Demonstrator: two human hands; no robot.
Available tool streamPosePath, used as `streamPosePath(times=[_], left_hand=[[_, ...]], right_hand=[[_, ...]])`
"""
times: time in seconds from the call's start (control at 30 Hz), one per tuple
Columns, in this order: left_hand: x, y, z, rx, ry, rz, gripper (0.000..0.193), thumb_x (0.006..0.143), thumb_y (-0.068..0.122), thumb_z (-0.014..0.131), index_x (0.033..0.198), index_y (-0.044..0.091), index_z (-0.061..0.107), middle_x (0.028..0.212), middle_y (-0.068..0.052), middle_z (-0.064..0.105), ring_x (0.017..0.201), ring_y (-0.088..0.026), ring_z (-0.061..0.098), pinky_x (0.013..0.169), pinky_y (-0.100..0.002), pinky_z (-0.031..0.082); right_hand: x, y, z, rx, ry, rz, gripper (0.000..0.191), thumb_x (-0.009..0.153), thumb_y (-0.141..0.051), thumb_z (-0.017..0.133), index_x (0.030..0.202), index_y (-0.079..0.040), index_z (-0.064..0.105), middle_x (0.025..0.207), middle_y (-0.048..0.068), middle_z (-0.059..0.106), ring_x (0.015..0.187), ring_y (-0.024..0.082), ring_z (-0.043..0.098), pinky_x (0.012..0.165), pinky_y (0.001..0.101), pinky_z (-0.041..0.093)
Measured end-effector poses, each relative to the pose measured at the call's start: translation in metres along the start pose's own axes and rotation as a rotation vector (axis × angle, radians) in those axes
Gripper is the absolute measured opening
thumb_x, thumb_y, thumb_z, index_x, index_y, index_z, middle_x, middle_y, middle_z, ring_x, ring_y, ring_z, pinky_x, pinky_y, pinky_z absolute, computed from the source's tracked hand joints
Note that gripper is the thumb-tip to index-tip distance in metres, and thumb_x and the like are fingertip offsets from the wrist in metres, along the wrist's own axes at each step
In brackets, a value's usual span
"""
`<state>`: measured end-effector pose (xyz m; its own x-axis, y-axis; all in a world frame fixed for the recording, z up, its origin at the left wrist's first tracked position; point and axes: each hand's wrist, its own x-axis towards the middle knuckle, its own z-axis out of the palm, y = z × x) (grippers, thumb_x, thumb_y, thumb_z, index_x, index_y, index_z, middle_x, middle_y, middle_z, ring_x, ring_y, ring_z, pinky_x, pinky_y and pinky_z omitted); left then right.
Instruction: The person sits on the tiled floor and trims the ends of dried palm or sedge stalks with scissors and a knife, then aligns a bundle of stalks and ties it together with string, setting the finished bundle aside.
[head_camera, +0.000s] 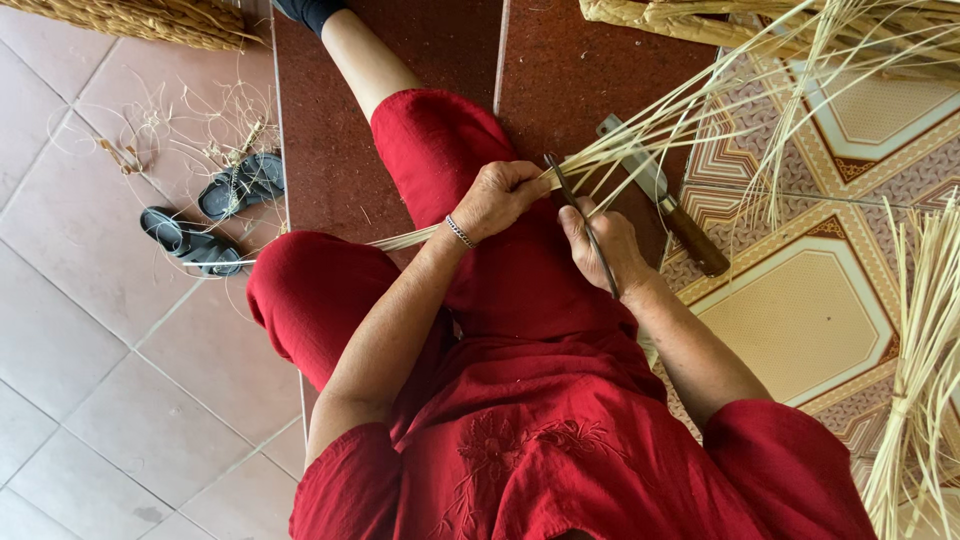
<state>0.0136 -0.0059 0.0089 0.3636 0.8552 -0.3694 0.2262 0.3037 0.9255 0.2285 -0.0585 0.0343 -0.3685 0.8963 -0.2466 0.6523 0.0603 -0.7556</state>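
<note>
My left hand (500, 196) is closed around a bundle of pale reed strips (660, 120) over my lap; the strips fan out up and to the right, and their tail end sticks out to the left of my wrist. My right hand (605, 245) grips a thin dark blade or rod (578, 215) that lies across the bundle just right of my left hand. I wear red clothes and a thin bracelet on the left wrist.
A cleaver with a brown handle (680, 215) lies on the patterned floor to the right. More reed strips (925, 350) hang at the right edge. A woven mat edge (150, 20) is top left; two dark sandals (215, 215) and loose fibres lie on the tiles left.
</note>
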Motion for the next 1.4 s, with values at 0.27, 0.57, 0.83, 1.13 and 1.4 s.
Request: streamPosePath(times=[0.27,0.57,0.83,1.13,1.4], left_hand=[[0.000,-0.008,0.002,-0.023,0.054,0.057,0.016,0.099,0.017,0.070,0.101,0.003,0.077,0.071,0.001,0.065,0.064,-0.005,0.057,0.056,-0.025,0.050],[0.004,-0.008,0.000,0.028,0.004,0.042,0.015,0.100,0.016,0.069,0.099,0.005,0.077,0.072,0.000,0.066,0.064,-0.006,0.057,0.058,-0.026,0.051],[0.000,-0.003,0.001,0.095,0.025,0.070,0.013,0.098,0.015,0.069,0.099,0.006,0.077,0.075,-0.003,0.071,0.064,-0.008,0.060,0.059,-0.028,0.053],[-0.002,0.002,0.002,0.113,0.054,0.068,0.015,0.098,0.017,0.068,0.102,0.005,0.076,0.080,-0.006,0.074,0.071,-0.010,0.065,0.066,-0.030,0.056],[0.000,-0.002,0.001,0.122,0.031,0.070,0.020,0.103,0.020,0.063,0.102,0.004,0.075,0.071,-0.006,0.068,0.062,-0.012,0.062,0.058,-0.031,0.054]], right_hand=[[0.002,0.002,0.001,-0.018,0.076,-0.100,0.054,0.114,-0.039,0.040,0.083,-0.001,0.062,0.051,0.009,0.054,0.044,0.025,0.060,0.044,0.0382,0.049],[0.005,0.012,-0.001,-0.113,0.087,-0.164,0.061,0.114,-0.047,0.029,0.096,0.000,0.064,0.050,0.006,0.053,0.043,0.023,0.059,0.040,0.0359,0.048],[0.002,0.019,0.007,-0.028,-0.008,-0.010,0.063,0.112,-0.049,0.030,0.093,0.000,0.065,0.047,0.005,0.048,0.038,0.018,0.053,0.037,0.0320,0.045],[0.005,0.004,0.000,-0.057,0.024,-0.038,0.057,0.111,-0.043,0.033,0.106,0.004,0.065,0.043,0.004,0.048,0.035,0.018,0.053,0.035,0.0338,0.044],[0.005,0.009,-0.003,0.190,0.015,-0.002,0.072,0.115,-0.058,0.023,0.114,-0.002,0.068,0.061,0.000,0.057,0.054,0.015,0.062,0.051,0.0319,0.051]])
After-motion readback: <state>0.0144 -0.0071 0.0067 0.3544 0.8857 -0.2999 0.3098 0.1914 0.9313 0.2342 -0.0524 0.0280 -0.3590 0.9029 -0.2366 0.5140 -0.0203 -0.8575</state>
